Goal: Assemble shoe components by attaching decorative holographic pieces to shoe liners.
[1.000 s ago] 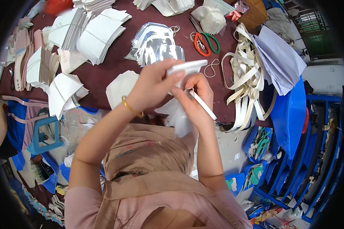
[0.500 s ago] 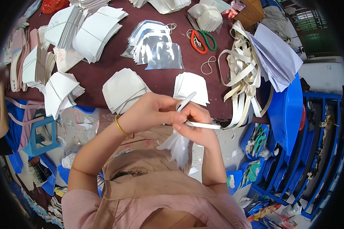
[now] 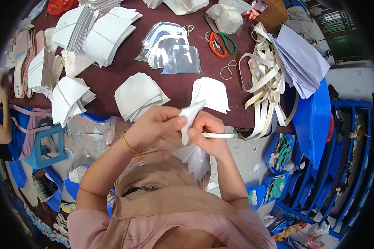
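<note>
In front of my apron, my left hand [image 3: 160,124] pinches a folded white piece [image 3: 190,117] between thumb and fingers, its pointed tip upward. My right hand [image 3: 210,132] is closed beside it, gripping a narrow white strip [image 3: 220,135] whose end runs out to the right. Its fingers meet the lower side of the folded piece. Below the hands hangs a fan of translucent sheets [image 3: 196,159]; what holds them is hidden. Just beyond the hands, on the table, lie a stack of cream-white pieces [image 3: 139,94] and a smaller white stack [image 3: 210,93].
On the dark red table [image 3: 112,76] are clear plastic sheets [image 3: 180,60], scissors [image 3: 218,45] and banded white stacks [image 3: 110,35]. A tangle of white straps [image 3: 268,83] hangs over its right edge by a blue bin [image 3: 309,124]. Another person's arm [image 3: 3,120] shows at far left.
My left hand has moved a little left, away from the right hand. The white piece between them has turned and shows a broader face. My right hand keeps the strip.
</note>
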`<state>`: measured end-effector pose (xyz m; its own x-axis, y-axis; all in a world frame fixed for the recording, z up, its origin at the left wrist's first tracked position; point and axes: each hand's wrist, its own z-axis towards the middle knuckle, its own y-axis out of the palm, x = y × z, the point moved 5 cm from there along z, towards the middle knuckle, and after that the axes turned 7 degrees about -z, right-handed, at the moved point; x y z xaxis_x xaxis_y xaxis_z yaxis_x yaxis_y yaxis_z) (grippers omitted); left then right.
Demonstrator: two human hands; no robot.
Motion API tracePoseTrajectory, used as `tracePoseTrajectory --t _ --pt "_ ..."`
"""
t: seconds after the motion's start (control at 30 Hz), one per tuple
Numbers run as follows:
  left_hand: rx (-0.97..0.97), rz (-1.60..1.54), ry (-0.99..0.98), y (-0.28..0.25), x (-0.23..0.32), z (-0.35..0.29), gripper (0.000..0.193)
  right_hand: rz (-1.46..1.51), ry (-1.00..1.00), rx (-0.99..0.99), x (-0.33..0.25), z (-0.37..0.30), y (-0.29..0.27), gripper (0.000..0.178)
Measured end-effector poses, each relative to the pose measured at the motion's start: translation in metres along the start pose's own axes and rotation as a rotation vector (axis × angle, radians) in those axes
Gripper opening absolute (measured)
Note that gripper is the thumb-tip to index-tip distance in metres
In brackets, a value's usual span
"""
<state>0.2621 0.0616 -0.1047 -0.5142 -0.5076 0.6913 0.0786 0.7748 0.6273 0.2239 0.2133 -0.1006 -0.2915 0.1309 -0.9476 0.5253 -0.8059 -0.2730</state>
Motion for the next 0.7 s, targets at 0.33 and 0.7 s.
tracePoseTrajectory --t 0.33,0.7 --pt "0.137 0.164 0.239 -0.001 0.004 -0.01 0.024 0.051 0.201 0.361 -0.014 -0.018 -0.037 0.033" --pt "0.316 1.553 0.785 -0.037 0.07 0.155 0.03 -0.614 0.561 0.377 -0.033 -0.152 -0.124 0.025"
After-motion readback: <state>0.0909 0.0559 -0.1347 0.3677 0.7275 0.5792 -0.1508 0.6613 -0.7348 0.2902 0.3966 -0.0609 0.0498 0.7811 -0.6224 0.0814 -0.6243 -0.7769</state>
